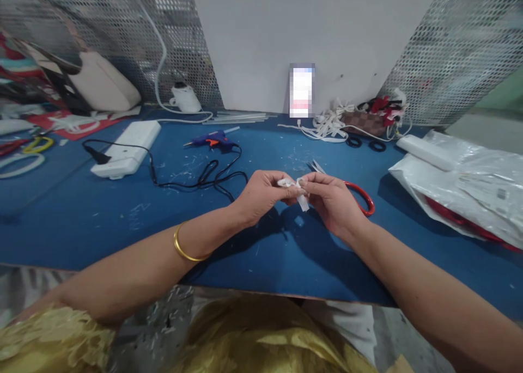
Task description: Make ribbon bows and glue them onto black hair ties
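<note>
Between my two hands, just above the blue table [261,258], is a small piece of white ribbon [303,202], bunched or folded. My left hand [265,196] pinches it between thumb and fingers from the left. From the other side my right hand [333,201] grips it with thumb and fingertips. The fingertips of both hands nearly meet, so part of the ribbon is hidden. Scissors with a red handle [363,197] lie beneath and behind my right hand, blades pointing away. A tiny pale scrap [299,221] rests on the table below the ribbon.
A blue glue gun [214,140] trails a black cord to the left of my hands. Further left lies a white power strip [126,150]. A phone [302,90] leans on the back panel. White cords [330,123] are heaped beside it. Plastic-wrapped packages [469,182] occupy the right side.
</note>
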Motion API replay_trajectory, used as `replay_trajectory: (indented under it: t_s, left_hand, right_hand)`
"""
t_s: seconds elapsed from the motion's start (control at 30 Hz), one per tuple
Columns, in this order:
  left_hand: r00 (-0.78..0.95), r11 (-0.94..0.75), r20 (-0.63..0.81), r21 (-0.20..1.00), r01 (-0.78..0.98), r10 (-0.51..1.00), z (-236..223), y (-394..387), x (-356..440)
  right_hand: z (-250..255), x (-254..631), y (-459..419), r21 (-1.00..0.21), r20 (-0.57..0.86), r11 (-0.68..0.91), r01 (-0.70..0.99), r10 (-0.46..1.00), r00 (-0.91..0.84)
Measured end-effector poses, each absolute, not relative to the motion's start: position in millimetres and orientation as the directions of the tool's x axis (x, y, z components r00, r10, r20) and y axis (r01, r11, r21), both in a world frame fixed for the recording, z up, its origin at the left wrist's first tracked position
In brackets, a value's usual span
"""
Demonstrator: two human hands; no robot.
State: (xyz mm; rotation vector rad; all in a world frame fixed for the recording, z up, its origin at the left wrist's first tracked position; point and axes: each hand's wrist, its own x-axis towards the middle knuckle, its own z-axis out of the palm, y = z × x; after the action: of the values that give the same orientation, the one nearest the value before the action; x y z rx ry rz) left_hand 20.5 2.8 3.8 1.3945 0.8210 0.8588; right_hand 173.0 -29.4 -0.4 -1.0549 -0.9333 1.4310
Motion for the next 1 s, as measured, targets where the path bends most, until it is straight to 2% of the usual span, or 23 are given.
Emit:
replay_trajectory:
  t_s: [0.27,0.33,0.4,0.47,0.63,0.73,0.87,1.0]
  left_hand:
    - [0.437,-0.035,0.014,0.999,0.041,0.900,2.8,5.5,19.6]
    - [0.458,-0.026,0.004,0.999,0.041,0.889,3.2,4.4,20.0]
    - [0.481,0.003,-0.015,1.000,0.026,0.876,3.2,3.3,20.7]
    - [0.478,0.034,-0.041,0.999,0.023,0.877,2.4,2.9,21.4]
    - [0.423,0.051,-0.077,0.996,0.072,0.903,-1.1,4.4,21.9]
    - [0.444,-0.001,-0.043,0.995,0.099,0.895,-2.2,4.8,21.4]
    - [0.521,-0.025,-0.017,0.997,0.074,0.853,-0.8,5.3,19.9]
    - [0.458,-0.046,0.021,0.998,0.043,0.889,1.2,7.9,18.4]
  right_hand:
    - [1.6,176.0,-29.2,-0.991,0.105,0.107,-0.082,0.994,0.026]
    - [-0.2,174.8,-28.6,-0.992,0.063,0.066,-0.109,0.998,0.026]
    - [-1.9,174.1,-27.9,-0.986,-0.038,-0.041,-0.160,0.999,-0.021]
    - [-2.6,174.1,-27.6,-0.986,-0.080,-0.084,-0.147,0.996,-0.030]
    - [-1.6,176.0,-28.1,-0.969,0.184,0.185,0.167,0.983,-0.019]
    - [-1.1,177.8,-27.2,-0.928,0.274,0.269,0.258,0.962,-0.020]
    - [-1.1,180.7,-24.1,-0.886,0.340,0.295,0.357,0.938,0.068]
    - [-2.1,182.8,-21.8,-0.919,0.312,0.264,0.292,0.941,0.132]
